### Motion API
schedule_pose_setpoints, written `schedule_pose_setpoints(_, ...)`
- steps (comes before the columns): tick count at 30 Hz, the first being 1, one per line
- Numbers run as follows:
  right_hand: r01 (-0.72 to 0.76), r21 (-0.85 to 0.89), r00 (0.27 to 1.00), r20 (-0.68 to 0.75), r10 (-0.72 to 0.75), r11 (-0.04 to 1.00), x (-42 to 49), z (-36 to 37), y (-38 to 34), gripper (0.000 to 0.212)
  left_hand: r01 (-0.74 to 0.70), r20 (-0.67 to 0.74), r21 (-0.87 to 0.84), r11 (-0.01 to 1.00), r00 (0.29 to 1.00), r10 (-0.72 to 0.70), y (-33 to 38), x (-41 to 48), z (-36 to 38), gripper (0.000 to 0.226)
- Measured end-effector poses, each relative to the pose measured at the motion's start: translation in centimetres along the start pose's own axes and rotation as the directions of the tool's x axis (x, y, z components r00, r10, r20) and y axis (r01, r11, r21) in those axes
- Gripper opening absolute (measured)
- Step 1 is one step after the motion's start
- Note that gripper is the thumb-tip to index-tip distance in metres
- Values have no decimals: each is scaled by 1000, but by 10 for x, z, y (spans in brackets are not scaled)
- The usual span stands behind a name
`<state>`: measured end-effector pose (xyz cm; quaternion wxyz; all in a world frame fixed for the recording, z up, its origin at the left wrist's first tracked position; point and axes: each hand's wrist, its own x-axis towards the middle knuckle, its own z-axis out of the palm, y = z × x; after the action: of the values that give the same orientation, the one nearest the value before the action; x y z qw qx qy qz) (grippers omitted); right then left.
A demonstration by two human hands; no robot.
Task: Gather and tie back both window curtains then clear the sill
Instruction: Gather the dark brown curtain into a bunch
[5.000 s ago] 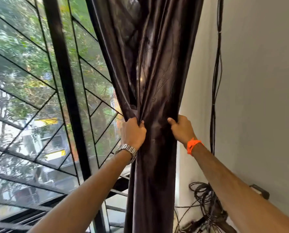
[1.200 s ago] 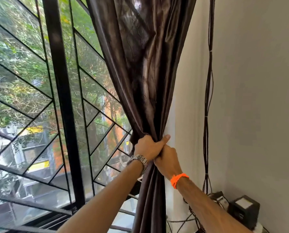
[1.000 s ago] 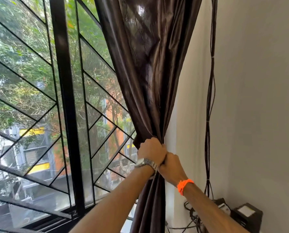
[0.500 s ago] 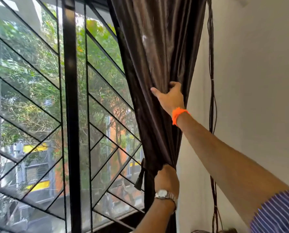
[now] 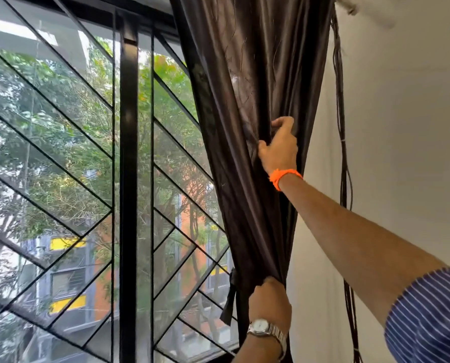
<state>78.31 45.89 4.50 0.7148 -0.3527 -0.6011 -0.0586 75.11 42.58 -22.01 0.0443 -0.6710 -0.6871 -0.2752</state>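
One view only, from the person's head, so no second view shares any part of the scene. It looks forward and somewhat upward along both outstretched arms, close to the window side of the room. The right hand [image 5: 280, 150] sits just right of centre, raised; the left hand [image 5: 269, 301] sits below it near the bottom edge. The dark curtain [image 5: 258, 74] rises above both hands to the top edge. Left of the hands, the barred window [image 5: 128, 153] fills more than half the frame, seen at an angle. Right of the hands lies the pale wall [image 5: 402, 127], with hanging cables [image 5: 343, 153] between it and the curtain. Wide-angle bending shows at the edges.
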Motion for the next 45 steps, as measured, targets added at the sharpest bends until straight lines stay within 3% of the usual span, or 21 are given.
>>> schedule_pose_setpoints(2, 87, -49, 994, 66, -84, 995, -13, -3, 9, 55, 10, -7, -2, 1000, 1000, -10, -1, 0, -2, 30)
schedule_pose_setpoints(4, 63, -91, 996, 63, -58, 994, -31, -8, 30, 59, 11, -14, 24, 1000, 1000, -11, -4, 1, -2, 35)
schedule_pose_setpoints(7, -132, -16, 981, -147, 129, 991, -73, -20, 70, 51, 12, -30, 31, 999, 999, -11, -6, 2, 0, 58)
schedule_pose_setpoints(9, -252, 85, 944, -197, 264, 964, -113, -23, 103, 51, 27, -53, -41, 999, 998, -29, -5, 0, 0, 70)
schedule_pose_setpoints(12, -477, 312, 878, 116, 465, 822, -171, -20, 134, 53, 29, -96, -141, 990, 994, -43, -4, 1, 2, 77)
schedule_pose_setpoints(14, -550, 379, 835, 271, 479, 744, -190, -20, 139, 56, -8, -187, -231, 973, 982, -37, -5, 8, 7, 76)
schedule_pose_setpoints(16, -518, 370, 853, 296, 430, 771, -193, -22, 137, 65, -167, -358, -402, 900, 934, 14, -7, 15, 11, 68)
schedule_pose_setpoints(18, -449, 328, 888, 263, 376, 831, -187, -24, 134, 75, -327, -471, -570, 754, 882, 27, -8, 20, 7, 60)
schedule_pose_setpoints(21, -338, 248, 931, 231, 284, 908, -178, -28, 133, 71, -315, -383, -788, 529, 924, -20, -13, 29, -14, 62)
schedule_pose_setpoints(23, -273, 180, 947, 223, 231, 945, -176, -30, 130, 63, -302, -376, -823, 481, 925, -63, -16, 36, -30, 58)
schedule_pose_setpoints(26, -253, 153, 940, 275, 205, 955, -177, -29, 129, 44, -327, -453, -796, 510, 880, -141, -13, 49, -55, 43)
schedule_pose_setpoints(29, -410, 254, 867, 407, 288, 876, -176, -27, 120, 17, -296, -517, -761, 578, 814, -264, -13, 69, -72, 38)
schedule_pose_setpoints(33, -331, 135, 856, 459, 237, 934, -173, -23, 107, 17, -240, -596, -678, 694, 733, -329, -17, 80, -84, 29)
schedule_pose_setpoints(38, -307, -103, 901, 288, 324, 946, -178, -11, 107, 16, -226, -706, -505, 833, 664, -247, -29, 74, -93, 19)
schedule_pose_setpoints(42, -237, -144, 902, 334, 272, 961, -192, -5, 88, 17, -255, -696, -486, 836, 691, -194, -28, 69, -95, 29)
schedule_pose_setpoints(45, -170, -100, 914, 355, 194, 980, -197, 0, 75, 16, -337, -718, -371, 865, 695, -37, -21, 64, -98, 39)
